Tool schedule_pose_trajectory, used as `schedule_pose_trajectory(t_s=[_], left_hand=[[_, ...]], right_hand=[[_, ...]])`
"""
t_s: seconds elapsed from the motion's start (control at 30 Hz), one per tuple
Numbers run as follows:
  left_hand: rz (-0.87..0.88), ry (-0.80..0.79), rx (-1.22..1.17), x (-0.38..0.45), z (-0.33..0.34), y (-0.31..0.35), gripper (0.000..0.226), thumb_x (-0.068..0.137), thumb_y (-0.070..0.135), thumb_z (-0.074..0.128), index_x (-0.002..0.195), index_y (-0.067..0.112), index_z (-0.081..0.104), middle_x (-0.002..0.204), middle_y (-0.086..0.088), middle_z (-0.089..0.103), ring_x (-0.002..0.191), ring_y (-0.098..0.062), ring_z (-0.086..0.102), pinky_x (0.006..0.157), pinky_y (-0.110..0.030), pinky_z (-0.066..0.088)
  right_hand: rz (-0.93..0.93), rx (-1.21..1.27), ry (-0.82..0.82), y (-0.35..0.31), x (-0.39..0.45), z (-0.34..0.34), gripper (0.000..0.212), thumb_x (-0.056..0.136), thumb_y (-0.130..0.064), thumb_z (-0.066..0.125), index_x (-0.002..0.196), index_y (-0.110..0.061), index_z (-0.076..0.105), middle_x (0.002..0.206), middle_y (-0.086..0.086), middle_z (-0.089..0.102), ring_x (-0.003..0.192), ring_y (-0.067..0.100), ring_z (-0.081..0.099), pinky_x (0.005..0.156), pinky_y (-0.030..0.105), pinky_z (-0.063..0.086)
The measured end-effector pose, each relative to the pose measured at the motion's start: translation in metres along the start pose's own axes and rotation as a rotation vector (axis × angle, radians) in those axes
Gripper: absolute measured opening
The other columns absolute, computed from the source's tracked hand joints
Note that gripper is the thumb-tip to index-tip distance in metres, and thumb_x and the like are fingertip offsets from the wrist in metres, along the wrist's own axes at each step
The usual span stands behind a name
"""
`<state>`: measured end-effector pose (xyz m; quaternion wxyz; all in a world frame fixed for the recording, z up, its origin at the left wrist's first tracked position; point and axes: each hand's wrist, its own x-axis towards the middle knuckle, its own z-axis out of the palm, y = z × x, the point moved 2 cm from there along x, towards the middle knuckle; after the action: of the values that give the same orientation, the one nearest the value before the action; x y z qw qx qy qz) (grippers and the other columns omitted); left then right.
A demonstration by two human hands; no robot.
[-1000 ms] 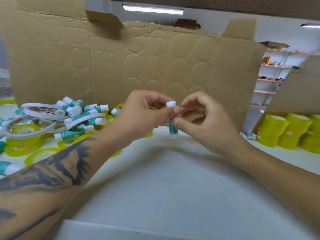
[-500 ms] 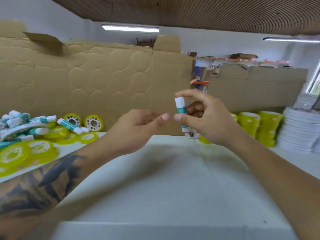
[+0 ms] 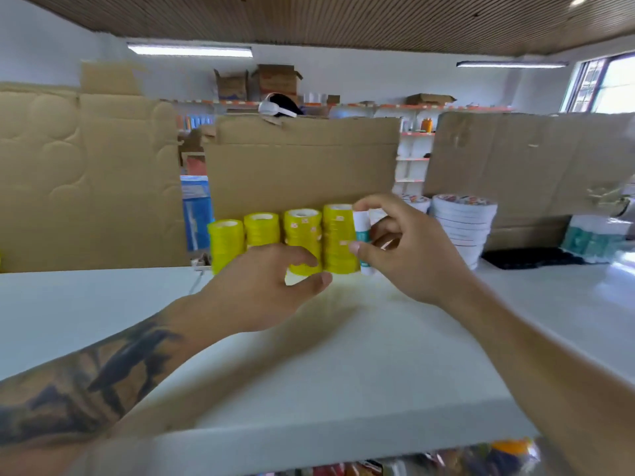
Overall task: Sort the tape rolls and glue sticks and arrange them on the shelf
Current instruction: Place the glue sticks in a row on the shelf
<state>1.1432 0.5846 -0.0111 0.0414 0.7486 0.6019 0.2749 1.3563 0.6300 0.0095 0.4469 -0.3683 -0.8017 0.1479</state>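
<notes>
Tape rolls (image 3: pixel 281 240): four yellow stacks in a row at back of white shelf top (image 3: pixel 343 355), against cardboard sheet (image 3: pixel 302 163). Left hand (image 3: pixel 261 290) low in front of stacks, fingers loosely curled w/ thumb out, nothing held; contact w/ rolls unclear. Glue stick (image 3: pixel 361 231) upright just right of last stack, pinched btwn thumb & forefinger of right hand (image 3: pixel 409 249), other fingers curled behind. White tape stack (image 3: pixel 464 225) further right.
</notes>
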Motion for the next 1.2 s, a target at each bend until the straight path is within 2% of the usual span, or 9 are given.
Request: schedule_pose_trajectory(t_s=[0.1,0.27,0.37,0.53,0.67,0.77,0.93,1.1,1.2], left_hand=[[0.055,-0.039,0.053,0.014,0.033,0.045,0.055,0.089,0.077,0.047,0.128,0.042,0.065,0.130,0.023,0.065,0.104,-0.004,0.064,0.097,-0.031,0.051],[0.180,-0.161,0.273,0.025,0.079,0.094,0.083,0.079,0.088,0.020,0.140,0.044,0.056,0.142,0.022,0.058,0.131,-0.006,0.053,0.105,-0.034,0.047],[0.159,-0.176,0.196,0.039,0.095,0.113,0.092,0.072,0.095,0.015,0.137,0.045,0.058,0.141,0.022,0.058,0.130,-0.005,0.054,0.107,-0.032,0.046],[0.211,-0.243,0.126,0.072,0.129,0.167,0.084,0.077,0.091,0.020,0.142,0.049,0.050,0.146,0.025,0.053,0.134,-0.005,0.050,0.109,-0.036,0.045],[0.303,-0.308,0.199,0.103,0.164,0.212,0.067,0.093,0.078,0.027,0.148,0.044,0.043,0.149,0.020,0.049,0.134,-0.007,0.048,0.108,-0.037,0.043],[0.381,-0.312,0.213,0.119,0.189,0.234,0.068,0.095,0.076,0.024,0.152,0.043,0.037,0.155,0.016,0.043,0.137,-0.009,0.046,0.110,-0.037,0.041],[0.365,-0.443,0.120,0.125,0.214,0.242,0.072,0.089,0.084,0.026,0.154,0.054,0.024,0.167,0.016,0.020,0.152,-0.009,0.022,0.123,-0.035,0.025],[0.323,-0.467,0.089,0.127,0.221,0.238,0.077,0.083,0.090,0.021,0.154,0.059,0.014,0.169,0.020,0.008,0.155,-0.005,0.007,0.125,-0.033,0.013],[0.316,-0.473,0.086,0.127,0.221,0.240,0.077,0.083,0.089,0.022,0.153,0.060,0.013,0.169,0.021,0.005,0.155,-0.004,0.002,0.125,-0.031,0.008]], right_hand=[[0.056,-0.047,0.019,0.037,-0.016,-0.044,0.040,0.087,-0.028,0.078,0.109,-0.049,0.052,0.080,-0.012,0.072,0.075,0.000,0.065,0.069,0.013,0.047],[0.131,-0.101,0.103,0.088,-0.038,-0.104,0.039,0.089,-0.032,0.072,0.119,-0.047,0.052,0.082,-0.011,0.072,0.077,0.001,0.065,0.067,0.015,0.043],[0.131,-0.082,0.186,0.107,-0.044,-0.126,0.030,0.090,-0.030,0.072,0.113,-0.041,0.057,0.073,-0.012,0.069,0.071,0.004,0.063,0.069,0.022,0.045],[0.123,-0.136,0.263,0.130,-0.039,-0.164,0.024,0.090,-0.030,0.071,0.107,-0.034,0.056,0.079,-0.011,0.071,0.071,0.007,0.064,0.070,0.027,0.051],[0.173,-0.209,0.302,0.167,-0.031,-0.209,0.023,0.091,-0.027,0.072,0.108,-0.032,0.057,0.075,-0.009,0.069,0.064,0.002,0.060,0.062,0.020,0.044],[0.242,-0.310,0.367,0.201,-0.020,-0.245,0.026,0.088,-0.024,0.072,0.110,-0.031,0.061,0.089,-0.012,0.068,0.076,0.003,0.066,0.067,0.024,0.050],[0.280,-0.457,0.400,0.242,0.006,-0.281,0.029,0.086,-0.019,0.072,0.112,-0.026,0.064,0.088,-0.013,0.067,0.079,0.001,0.064,0.058,0.002,0.035],[0.260,-0.555,0.313,0.272,0.019,-0.280,0.029,0.088,-0.016,0.070,0.113,-0.024,0.056,0.092,-0.003,0.068,0.087,0.018,0.065,0.071,0.029,0.049],[0.270,-0.592,0.308,0.290,0.017,-0.272,0.029,0.089,-0.023,0.073,0.110,-0.022,0.053,0.094,-0.005,0.066,0.090,0.021,0.064,0.074,0.033,0.049]])
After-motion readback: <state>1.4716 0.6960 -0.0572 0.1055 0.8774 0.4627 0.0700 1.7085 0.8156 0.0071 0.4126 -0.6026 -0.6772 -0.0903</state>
